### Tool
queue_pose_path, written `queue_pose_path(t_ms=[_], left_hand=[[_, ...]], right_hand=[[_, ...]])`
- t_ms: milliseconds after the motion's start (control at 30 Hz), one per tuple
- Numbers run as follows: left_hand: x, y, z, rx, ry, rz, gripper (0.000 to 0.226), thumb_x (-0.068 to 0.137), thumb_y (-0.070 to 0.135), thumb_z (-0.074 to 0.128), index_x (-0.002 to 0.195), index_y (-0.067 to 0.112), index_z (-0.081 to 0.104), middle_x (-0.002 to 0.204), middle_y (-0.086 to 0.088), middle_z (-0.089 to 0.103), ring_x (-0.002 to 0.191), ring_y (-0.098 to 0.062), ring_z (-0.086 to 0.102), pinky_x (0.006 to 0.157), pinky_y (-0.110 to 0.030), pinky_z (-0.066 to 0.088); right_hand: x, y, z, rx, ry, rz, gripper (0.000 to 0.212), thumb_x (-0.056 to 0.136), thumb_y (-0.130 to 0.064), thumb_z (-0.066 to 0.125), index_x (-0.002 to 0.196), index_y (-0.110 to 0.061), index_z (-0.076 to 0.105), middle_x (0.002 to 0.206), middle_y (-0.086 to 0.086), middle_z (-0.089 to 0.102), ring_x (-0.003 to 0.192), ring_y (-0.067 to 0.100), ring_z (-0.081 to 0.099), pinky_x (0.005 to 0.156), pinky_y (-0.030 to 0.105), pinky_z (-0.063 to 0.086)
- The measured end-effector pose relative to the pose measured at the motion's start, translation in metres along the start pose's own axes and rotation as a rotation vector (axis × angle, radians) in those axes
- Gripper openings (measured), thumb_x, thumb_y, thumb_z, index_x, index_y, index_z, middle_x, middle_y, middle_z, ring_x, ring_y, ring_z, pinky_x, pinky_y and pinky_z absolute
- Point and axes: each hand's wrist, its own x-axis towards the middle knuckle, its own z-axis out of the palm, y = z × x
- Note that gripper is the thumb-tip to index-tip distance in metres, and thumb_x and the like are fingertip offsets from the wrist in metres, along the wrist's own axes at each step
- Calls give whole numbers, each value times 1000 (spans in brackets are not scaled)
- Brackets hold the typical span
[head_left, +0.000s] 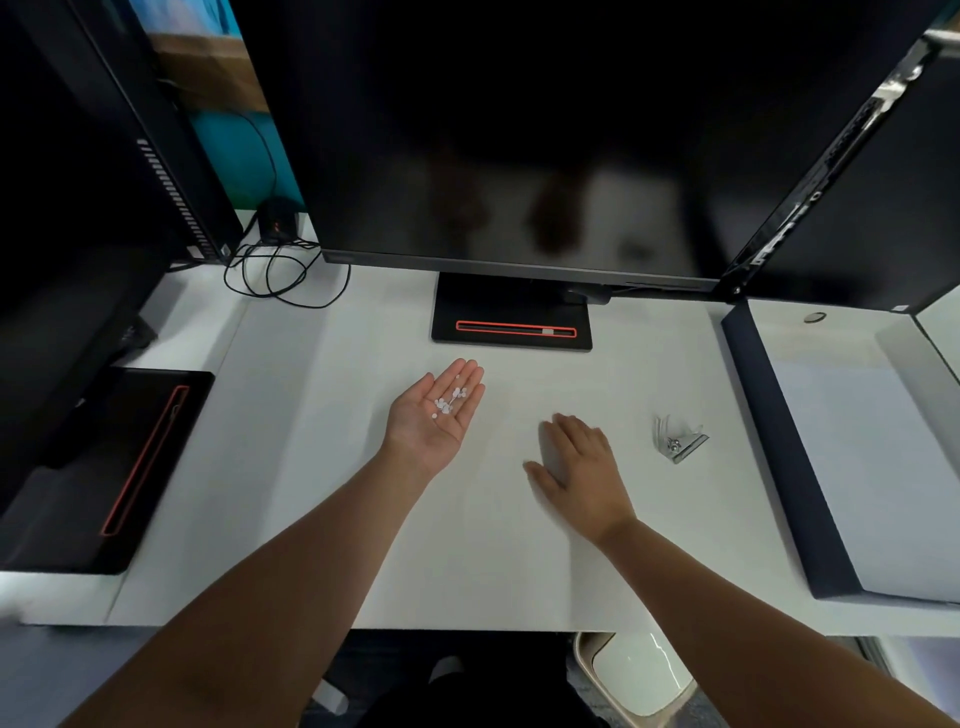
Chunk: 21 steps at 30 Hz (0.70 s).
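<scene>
The left hand (435, 415) lies palm up over the white desk (311, 467), left of centre and just near of the monitor's black stand base (511, 312). Its fingers (465, 375) are straight and pressed side by side, the thumb held a little apart on the left. A small cluster of white round pieces (448, 402) rests loose in this hand. Most sit where the palm meets the base of the fingers, and a few reach up onto the lower finger segments. No finger curls over them. The right hand (579, 467) is palm down on the desk, to the right and slightly nearer. Its fingers are extended and close together and its thumb is spread out to the left. It is somewhat blurred, so I cannot tell whether the fingertips press the surface. Well apart from the right hand, further right, lies a small clear plastic bag (678, 439) with metal hardware in it. Beyond that is a dark-rimmed box (779, 447). Black cables (275, 270) coil at the far left, below the dark monitor (519, 130).
</scene>
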Motion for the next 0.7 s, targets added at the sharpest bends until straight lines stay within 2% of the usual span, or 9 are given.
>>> queue_pose_path(t_ms=[100, 200, 267, 333, 433, 600, 700], left_hand=[[-1, -1, 1, -7, -5, -7, 38, 102, 21, 35, 113, -5, 61, 108, -18, 71, 109, -29, 64, 91, -38, 52], [-1, 1, 2, -1, -9, -7, 38, 102, 21, 35, 112, -5, 61, 107, -18, 72, 107, -29, 65, 91, -38, 52], [-2, 2, 2, 4, -10, -6, 38, 102, 21, 35, 112, -5, 62, 107, -18, 71, 105, -29, 66, 90, -38, 53], [-3, 4, 1, 7, -11, -5, 38, 102, 21, 36, 113, -5, 62, 108, -18, 71, 104, -29, 67, 90, -38, 53], [-4, 5, -1, 10, -10, -1, 38, 102, 20, 36, 114, -5, 61, 109, -18, 71, 106, -29, 66, 90, -38, 53], [-7, 9, -4, 11, -20, 8, 38, 102, 20, 35, 113, -5, 61, 106, -18, 72, 106, -29, 65, 90, -38, 52], [-8, 15, -3, 10, -28, 26, 38, 102, 20, 35, 111, -5, 62, 104, -19, 72, 105, -29, 65, 96, -38, 49]], right_hand=[[-4, -8, 3, -14, -77, -22, 75, 87, -62, 36, 142, -11, 38, 151, 7, 36, 142, 24, 27, 117, 46, 15], [-3, -9, 3, -27, -71, -41, 68, 89, -58, 34, 140, -13, 41, 149, 8, 39, 140, 27, 31, 116, 47, 21], [3, -9, 1, -10, -56, 9, 63, 90, -53, 29, 137, -13, 43, 148, 10, 41, 139, 28, 33, 114, 47, 25], [8, -9, -1, -22, -71, 35, 64, 90, -49, 20, 139, -13, 41, 150, 10, 38, 141, 28, 29, 115, 46, 23], [7, -10, 0, -62, -117, -20, 65, 91, -46, 11, 144, -16, 35, 153, 6, 34, 144, 27, 23, 116, 45, 16], [6, -29, 5, -62, -146, -191, 53, 97, -41, 23, 141, -17, 38, 151, 4, 36, 142, 27, 26, 115, 52, 22], [15, -54, 10, -22, -253, -200, 56, 100, -43, 25, 150, -18, 19, 159, 1, 15, 148, 22, 7, 118, 44, 3]])
